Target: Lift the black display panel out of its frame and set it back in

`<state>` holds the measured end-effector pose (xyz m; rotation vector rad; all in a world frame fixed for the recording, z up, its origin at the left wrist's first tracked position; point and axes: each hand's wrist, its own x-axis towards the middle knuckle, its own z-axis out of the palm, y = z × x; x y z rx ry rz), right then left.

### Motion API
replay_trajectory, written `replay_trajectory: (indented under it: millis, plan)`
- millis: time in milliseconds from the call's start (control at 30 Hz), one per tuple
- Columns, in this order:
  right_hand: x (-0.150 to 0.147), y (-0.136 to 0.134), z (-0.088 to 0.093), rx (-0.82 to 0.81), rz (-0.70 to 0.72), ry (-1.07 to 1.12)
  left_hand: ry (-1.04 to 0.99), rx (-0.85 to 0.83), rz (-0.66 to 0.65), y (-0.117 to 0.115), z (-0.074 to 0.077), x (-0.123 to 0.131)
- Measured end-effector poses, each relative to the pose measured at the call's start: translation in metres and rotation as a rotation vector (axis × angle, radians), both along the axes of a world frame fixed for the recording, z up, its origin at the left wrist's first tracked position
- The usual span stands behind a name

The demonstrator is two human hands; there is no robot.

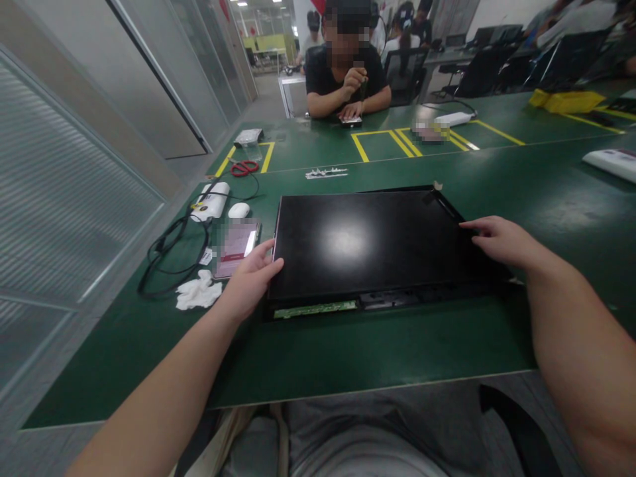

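Observation:
A flat black LCD screen panel lies over a black frame on the table. The frame shows past the panel at the back right corner and along the front. A strip of green circuit board runs along the near left edge. My left hand is closed on the panel's left edge, thumb on top and fingers at the side. At the right edge, my right hand holds the panel with its index finger stretched along the rim; its other fingers are curled and partly hidden.
Left of the panel lie a phone, a white mouse, crumpled tissue, a white power strip with black cable, and red-handled scissors. Small white strips lie behind the panel. A person sits across the green table.

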<state>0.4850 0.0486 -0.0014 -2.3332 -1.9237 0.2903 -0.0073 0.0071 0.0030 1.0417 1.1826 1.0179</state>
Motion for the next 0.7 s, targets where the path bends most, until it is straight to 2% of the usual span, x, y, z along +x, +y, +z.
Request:
replay_trajectory:
  millis: [100, 233, 400, 567, 700]
  plan:
    - [0.0, -0.001, 0.001, 0.005, -0.003, 0.005, 0.04, 0.039, -0.017, 0.0, 0.001, -0.001]
    - [0.001, -0.001, 0.002, 0.009, 0.002, 0.014, 0.181, 0.174, -0.029, 0.002, 0.002, -0.004]
    - [0.0, -0.001, 0.004, -0.029, -0.025, 0.05, 0.5, 0.319, 0.033, 0.006, -0.007, -0.015]
    - [-0.003, -0.003, 0.004, -0.035, -0.084, 0.094, 0.652, 0.349, -0.04, 0.01, -0.019, -0.023]
    - [-0.008, -0.004, 0.007, -0.022, -0.134, 0.149, 0.715, 0.325, -0.07, 0.01, -0.02, -0.021]
